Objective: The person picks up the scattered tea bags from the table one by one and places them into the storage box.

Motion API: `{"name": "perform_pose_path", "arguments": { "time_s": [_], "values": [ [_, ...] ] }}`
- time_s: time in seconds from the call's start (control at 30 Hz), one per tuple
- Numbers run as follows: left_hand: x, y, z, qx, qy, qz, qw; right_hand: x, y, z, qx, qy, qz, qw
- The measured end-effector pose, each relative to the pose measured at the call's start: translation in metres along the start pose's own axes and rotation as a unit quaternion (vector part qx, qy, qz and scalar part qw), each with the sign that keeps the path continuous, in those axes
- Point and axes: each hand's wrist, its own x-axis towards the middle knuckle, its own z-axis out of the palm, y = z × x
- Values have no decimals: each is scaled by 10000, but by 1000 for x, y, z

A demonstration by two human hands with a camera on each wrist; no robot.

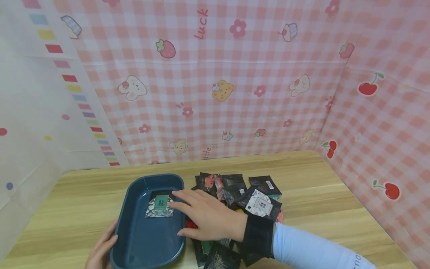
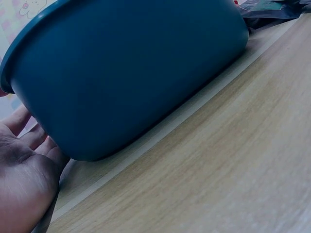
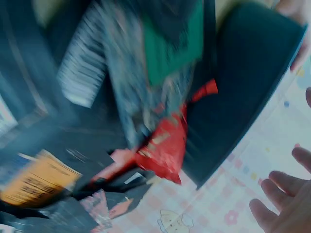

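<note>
A dark blue plastic tray [image 1: 152, 243] stands on the table at the left in the head view. My left hand [image 1: 102, 246] holds its left side, thumb at the rim and fingers against the outer wall; the left wrist view shows the palm of that hand [image 2: 24, 174] beside the tray [image 2: 131, 73]. One black tea-bag-like sachet with a green label [image 1: 160, 204] lies flat inside, near the far end. My right hand [image 1: 215, 216] is spread over the tray's right rim, fingertips near that sachet, holding nothing. In the right wrist view its fingers [image 3: 279, 191] are apart.
A loose pile of flat sachets, mostly black, lies right of the tray, including a white-patterned one [image 1: 259, 203] and a red packet [image 3: 165, 150]. Part of the pile is under my right forearm. The wooden table [image 1: 322, 194] meets checked cloth walls [image 1: 255, 123] behind and at the right.
</note>
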Motion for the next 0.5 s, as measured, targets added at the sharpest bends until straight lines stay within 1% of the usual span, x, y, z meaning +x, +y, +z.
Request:
{"name": "perform_pose_path", "arguments": {
  "time_s": [0.07, 0.2, 0.33, 0.4, 0.5],
  "values": [
    [0, 0, 1, 24, 59, -41, 10000, -10, -3, 2, 42, 72, -14, 10000],
    [0, 1, 3, 20, 82, -140, 9999, -29, -10, 4, 138, 149, -36, 9998],
    [0, 2, 4, 48, 122, -136, 9998, -46, -17, 4, 309, 99, -83, 9994],
    [-1, 2, 5, 35, 198, -143, 9997, -53, -20, 4, 452, 57, -114, 9989],
    [-1, 1, 7, 89, 310, -103, 9994, -63, -22, 5, 526, -17, -183, 9984]
  ]
}}
